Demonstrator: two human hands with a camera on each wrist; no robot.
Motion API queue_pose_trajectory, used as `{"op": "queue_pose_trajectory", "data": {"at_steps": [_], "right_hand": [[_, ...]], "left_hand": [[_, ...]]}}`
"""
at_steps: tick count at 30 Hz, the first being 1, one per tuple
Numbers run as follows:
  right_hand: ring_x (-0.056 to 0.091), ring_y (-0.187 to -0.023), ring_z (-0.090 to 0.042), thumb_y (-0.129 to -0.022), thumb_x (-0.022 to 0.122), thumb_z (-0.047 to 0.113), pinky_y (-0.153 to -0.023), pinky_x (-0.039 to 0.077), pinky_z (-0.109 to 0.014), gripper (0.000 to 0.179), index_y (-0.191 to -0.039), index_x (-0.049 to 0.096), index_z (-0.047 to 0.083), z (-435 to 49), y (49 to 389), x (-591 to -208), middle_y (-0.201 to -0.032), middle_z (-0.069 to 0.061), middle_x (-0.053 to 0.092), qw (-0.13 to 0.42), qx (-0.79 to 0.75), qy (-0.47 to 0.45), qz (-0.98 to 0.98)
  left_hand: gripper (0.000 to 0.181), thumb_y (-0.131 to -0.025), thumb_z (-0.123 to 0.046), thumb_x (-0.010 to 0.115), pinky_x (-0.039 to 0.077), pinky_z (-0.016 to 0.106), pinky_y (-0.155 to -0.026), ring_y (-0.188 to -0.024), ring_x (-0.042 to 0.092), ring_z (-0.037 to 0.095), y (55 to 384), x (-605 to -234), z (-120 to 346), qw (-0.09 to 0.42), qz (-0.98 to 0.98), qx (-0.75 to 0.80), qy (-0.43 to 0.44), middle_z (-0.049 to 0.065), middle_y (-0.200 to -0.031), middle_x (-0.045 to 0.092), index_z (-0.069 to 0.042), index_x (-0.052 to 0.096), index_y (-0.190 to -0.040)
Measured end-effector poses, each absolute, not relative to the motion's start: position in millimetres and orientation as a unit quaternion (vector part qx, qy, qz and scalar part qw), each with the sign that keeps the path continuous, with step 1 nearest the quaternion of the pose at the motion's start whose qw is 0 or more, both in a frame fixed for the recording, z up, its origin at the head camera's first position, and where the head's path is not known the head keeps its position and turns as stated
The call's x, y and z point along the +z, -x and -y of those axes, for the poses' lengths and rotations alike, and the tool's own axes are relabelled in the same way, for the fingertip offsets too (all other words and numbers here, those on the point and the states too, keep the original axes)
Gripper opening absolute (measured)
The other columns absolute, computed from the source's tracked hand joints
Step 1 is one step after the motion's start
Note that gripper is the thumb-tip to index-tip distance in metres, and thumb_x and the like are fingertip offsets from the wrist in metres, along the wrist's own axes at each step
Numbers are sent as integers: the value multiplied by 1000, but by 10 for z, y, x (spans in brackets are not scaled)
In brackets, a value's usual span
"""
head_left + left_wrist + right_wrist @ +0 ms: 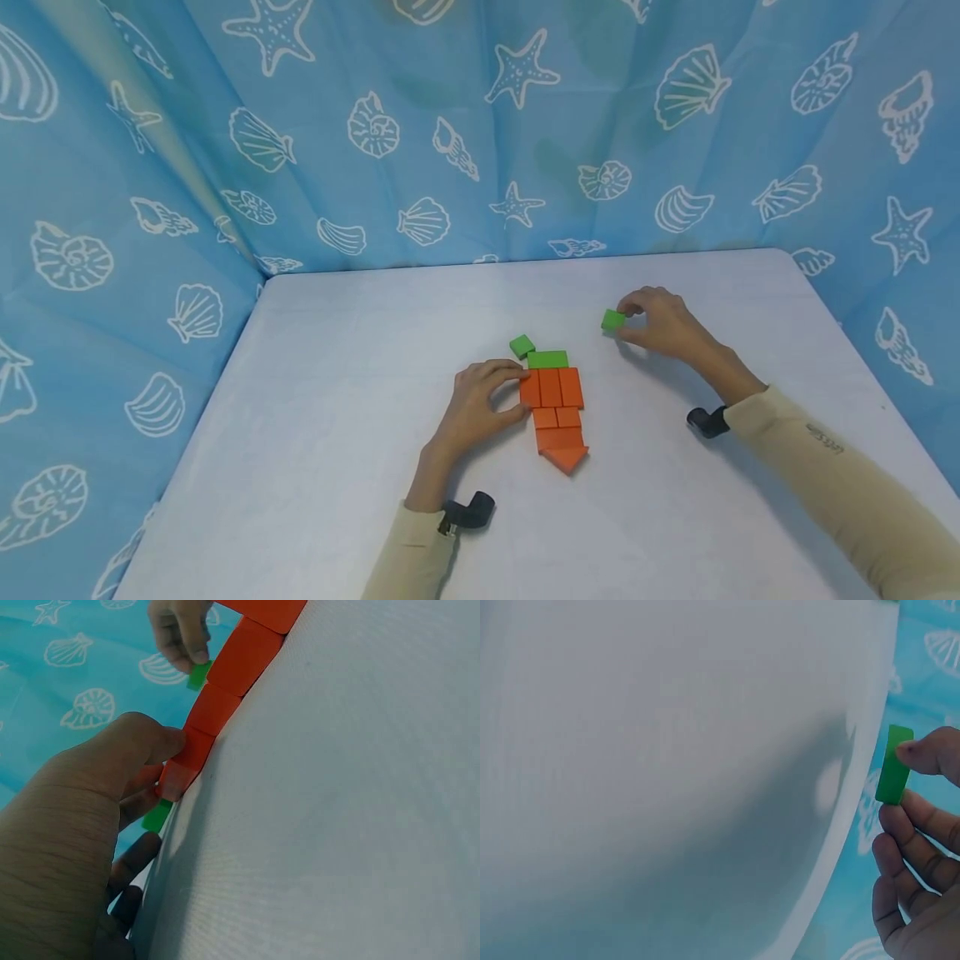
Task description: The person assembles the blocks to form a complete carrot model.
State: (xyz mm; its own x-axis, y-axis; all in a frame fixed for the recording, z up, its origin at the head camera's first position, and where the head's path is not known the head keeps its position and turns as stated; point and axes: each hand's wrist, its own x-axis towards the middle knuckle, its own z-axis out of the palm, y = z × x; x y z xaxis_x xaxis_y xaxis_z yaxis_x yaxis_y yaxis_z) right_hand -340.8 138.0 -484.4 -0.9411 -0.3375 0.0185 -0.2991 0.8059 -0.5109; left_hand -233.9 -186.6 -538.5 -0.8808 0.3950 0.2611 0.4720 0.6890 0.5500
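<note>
Flat orange blocks (550,388) lie edge to edge on the white table, with an orange triangular block (566,459) at the near end. A green rectangular block (547,359) adjoins their far side, and a small green square block (522,347) sits turned at its left corner. My left hand (477,400) pinches the leftmost orange block (529,389) between thumb and fingers at its near and far ends. Farther back on the right, my right hand (658,322) holds another green square block (613,320) between thumb and finger; the right wrist view shows this green block (895,765) edge-on.
A white cloth covers the table (337,375). Behind it and along its sides hangs a blue curtain (480,125) printed with shells and starfish. Each wrist carries a small black camera, one near the left sleeve (471,510) and one near the right sleeve (708,422).
</note>
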Motion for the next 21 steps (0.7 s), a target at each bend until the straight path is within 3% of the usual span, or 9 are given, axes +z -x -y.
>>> {"op": "queue_pose_trajectory", "data": {"at_steps": [4, 21], "right_hand": [[56, -106, -35, -87, 72, 15, -91, 48, -52, 35, -117, 64, -1, -1247, 3309, -4832, -113, -18, 62, 28, -290, 176, -940], [57, -100, -32, -87, 74, 17, -86, 50, -47, 32, -114, 67, 0, -892, 3082, -4863, -108, -15, 62, 0, -305, 171, -937]], "left_hand": [[45, -88, -34, 75, 30, 45, -110, -128, 47, 17, 2337, -5381, 1874, 67, 916, -315, 238, -5, -136, 57, -22, 66, -130], [46, -89, -37, 74, 30, 45, -109, -129, 46, 17, 2347, -5394, 1883, 58, 917, -314, 239, -6, -138, 56, -23, 65, -132]]}}
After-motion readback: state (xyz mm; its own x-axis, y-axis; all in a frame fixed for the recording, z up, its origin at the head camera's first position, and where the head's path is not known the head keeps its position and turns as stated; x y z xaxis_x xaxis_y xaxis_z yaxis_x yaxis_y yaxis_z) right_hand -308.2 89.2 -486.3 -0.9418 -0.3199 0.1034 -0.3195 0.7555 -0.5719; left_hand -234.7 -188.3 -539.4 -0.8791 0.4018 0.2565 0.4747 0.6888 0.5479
